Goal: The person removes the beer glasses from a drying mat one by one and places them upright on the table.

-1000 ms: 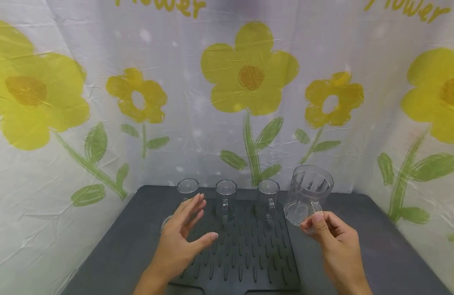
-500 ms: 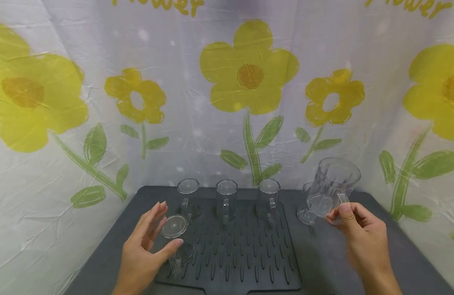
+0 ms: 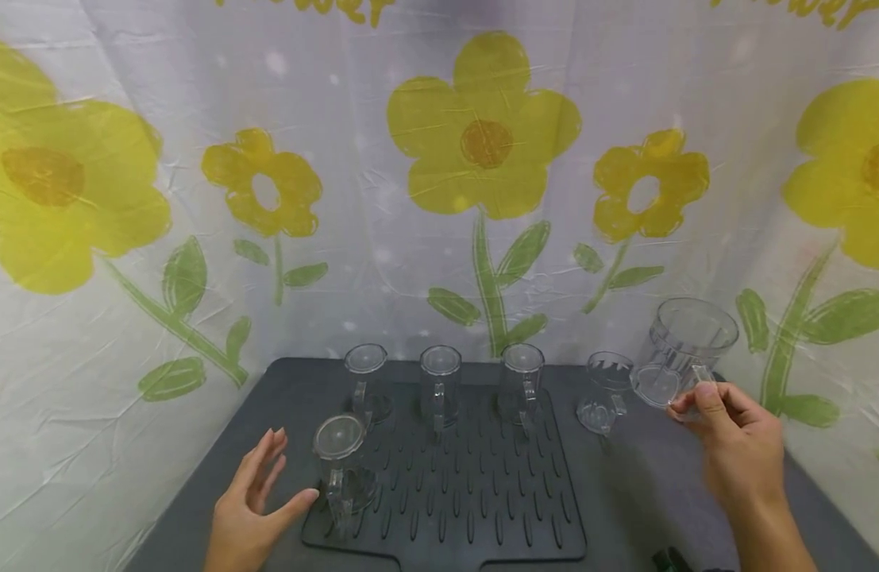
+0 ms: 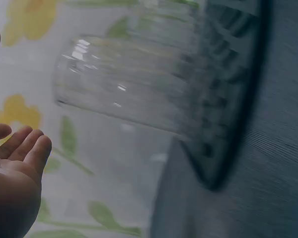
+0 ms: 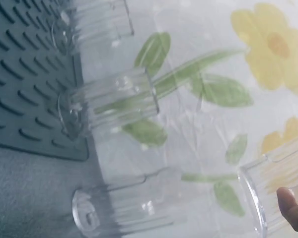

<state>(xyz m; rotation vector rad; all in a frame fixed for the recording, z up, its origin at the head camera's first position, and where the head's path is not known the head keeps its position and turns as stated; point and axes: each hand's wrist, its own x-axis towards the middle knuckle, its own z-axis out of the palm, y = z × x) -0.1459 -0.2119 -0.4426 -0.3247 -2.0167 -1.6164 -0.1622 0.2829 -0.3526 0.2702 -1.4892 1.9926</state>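
My right hand (image 3: pixel 742 445) grips the handle of a clear mug (image 3: pixel 689 349), holding it tilted above the right side of the table. Just left of it, another clear mug (image 3: pixel 605 393) stands on the table beside the mat. My left hand (image 3: pixel 249 504) is at the left with fingers spread and touches nothing. Nearest to it is a clear mug (image 3: pixel 341 457) on the front left of the dark ridged drying mat (image 3: pixel 475 508), apparently upside down. Along the mat's back edge stand three more clear mugs, at left (image 3: pixel 366 385), middle (image 3: pixel 440 385) and right (image 3: pixel 521 385).
A dark table (image 3: pixel 639 477) lies under the mat. Behind and at both sides hangs a white curtain (image 3: pixel 368 199) with yellow flowers. A small dark object (image 3: pixel 671 560) shows at the table's front edge, cut off by the frame.
My right hand has carried its mug to the right, uncovering the mug standing beside the mat. My left hand has drawn back left, away from the front mug on the mat.
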